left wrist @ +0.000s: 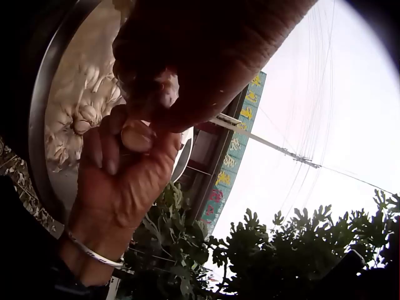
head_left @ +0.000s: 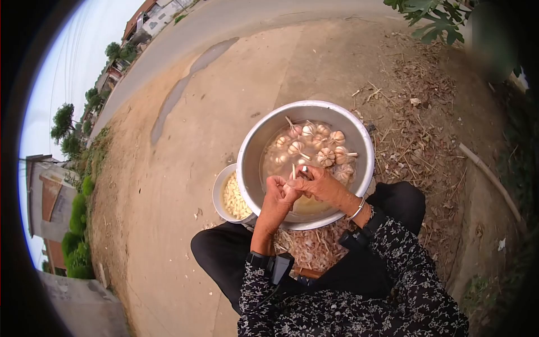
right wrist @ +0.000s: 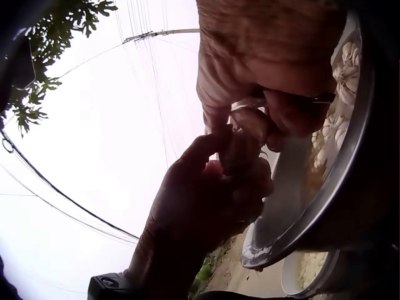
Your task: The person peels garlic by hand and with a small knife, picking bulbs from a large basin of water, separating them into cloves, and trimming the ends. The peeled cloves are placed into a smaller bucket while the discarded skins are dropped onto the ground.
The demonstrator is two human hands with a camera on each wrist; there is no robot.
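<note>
Head view: your two hands meet over the near rim of the large round silver metal basin (head_left: 247, 151), which holds water and floating whole white garlic bulbs (head_left: 325, 156). Your left hand (head_left: 279, 197) and right hand (head_left: 320, 184) both curl their fingers around a small pale garlic piece (head_left: 300, 175) pinched between them, just above the water and nearer to you than the bulbs. Touching the basin's left side sits a smaller white bowl (head_left: 217, 196) of peeled pale garlic cloves (head_left: 233, 196). Dry garlic skins (head_left: 309, 247) lie heaped on the ground just under the basin's near edge, between your knees.

Left wrist view: your right hand (left wrist: 125, 181), with a thin silver bangle (left wrist: 94, 253) at the wrist, presses thumb and fingers up against your left hand (left wrist: 200, 56). The garlic piece is mostly hidden in the pinch; the basin (left wrist: 37, 112) lies behind both hands.

Right wrist view: your left hand (right wrist: 206, 206) is closed tight around the garlic piece (right wrist: 247, 134), and your right hand (right wrist: 262, 69) pinches it from above, beside the basin (right wrist: 325, 187).
</note>
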